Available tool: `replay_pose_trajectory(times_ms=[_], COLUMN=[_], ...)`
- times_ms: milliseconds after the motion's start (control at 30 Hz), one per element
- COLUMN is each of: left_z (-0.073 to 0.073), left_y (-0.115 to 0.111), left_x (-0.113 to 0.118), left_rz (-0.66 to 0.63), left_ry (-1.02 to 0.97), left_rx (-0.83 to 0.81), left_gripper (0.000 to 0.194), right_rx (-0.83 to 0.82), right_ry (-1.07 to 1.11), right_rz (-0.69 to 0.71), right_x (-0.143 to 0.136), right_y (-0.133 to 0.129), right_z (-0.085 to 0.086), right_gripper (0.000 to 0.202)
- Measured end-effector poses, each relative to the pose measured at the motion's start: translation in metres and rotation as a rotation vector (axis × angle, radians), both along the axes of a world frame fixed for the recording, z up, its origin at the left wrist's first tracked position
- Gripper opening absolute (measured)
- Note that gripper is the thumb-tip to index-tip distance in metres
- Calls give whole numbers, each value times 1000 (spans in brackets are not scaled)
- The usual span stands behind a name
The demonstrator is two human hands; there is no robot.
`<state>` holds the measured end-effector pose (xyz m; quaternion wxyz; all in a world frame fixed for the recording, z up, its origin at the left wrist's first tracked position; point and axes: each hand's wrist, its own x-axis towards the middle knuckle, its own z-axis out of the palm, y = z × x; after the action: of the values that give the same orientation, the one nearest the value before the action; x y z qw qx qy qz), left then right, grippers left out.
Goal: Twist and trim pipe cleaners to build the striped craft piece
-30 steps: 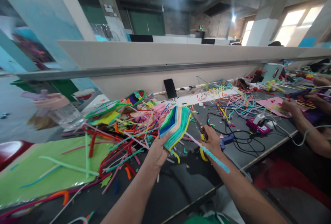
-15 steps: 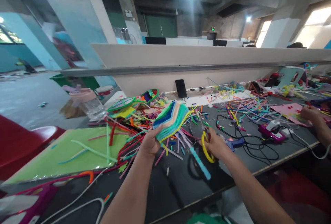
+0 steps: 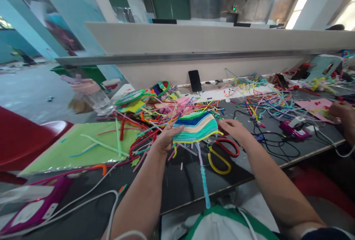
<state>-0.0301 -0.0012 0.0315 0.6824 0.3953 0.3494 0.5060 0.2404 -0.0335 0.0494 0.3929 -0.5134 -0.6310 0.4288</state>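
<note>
1. As the head view looks down over the cluttered tabletop [image 3: 183, 192], the left hand [image 3: 165, 139] is closed on the left edge of a woven pipe-cleaner piece [image 3: 196, 127], thumb on top and fingers curled underneath, holding it just above the surface.
2. The right hand [image 3: 235, 131] lies at the piece's right edge, fingers loosely spread and touching it (whether it truly grips I cannot tell).
3. To handle the piece well, I judge both hands should support opposite edges evenly, so the stacked bands of blue, cream, teal and yellow stay flat and do not slip apart.
4. A pale purple and teal stem [image 3: 203, 175] hangs from the piece's lower edge toward the person.
5. Scissors [image 3: 222, 155] with yellow and red handles lie on the tabletop just below the right hand, untouched.
6. Loose pipe cleaners [image 3: 144, 121] are heaped behind the piece; a green sheet [image 3: 83, 151] lies to the left.
</note>
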Motion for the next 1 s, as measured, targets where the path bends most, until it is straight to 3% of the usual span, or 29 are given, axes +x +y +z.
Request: replay_pose_trajectory(times_ms=[100,333,433,600,733,1000], left_z=[-2,-5,-6,-6,-6,-10], left_y=[0,1,1,0,0,3], left_x=[2,5,4,4,5,3], left_rz=[-30,-59,-61,-88,-106,-141], left_ry=[8,39,47,79,92,164], left_rx=[-8,-58,-59,-30,-39,7], left_gripper=[36,56,58,44,45,45], right_rx=[-128,-256,-268,-254,-229,-245], right_ry=[88,69,144,208,185,326], right_rz=[177,223,225,229,310,448], right_x=[-4,-11,-10,-9,-7,-5], right_y=[-4,-5,-2,1,6,16], right_z=[7,5,-6,-21,-19,-20], right_gripper=[41,35,38,39,38,55])
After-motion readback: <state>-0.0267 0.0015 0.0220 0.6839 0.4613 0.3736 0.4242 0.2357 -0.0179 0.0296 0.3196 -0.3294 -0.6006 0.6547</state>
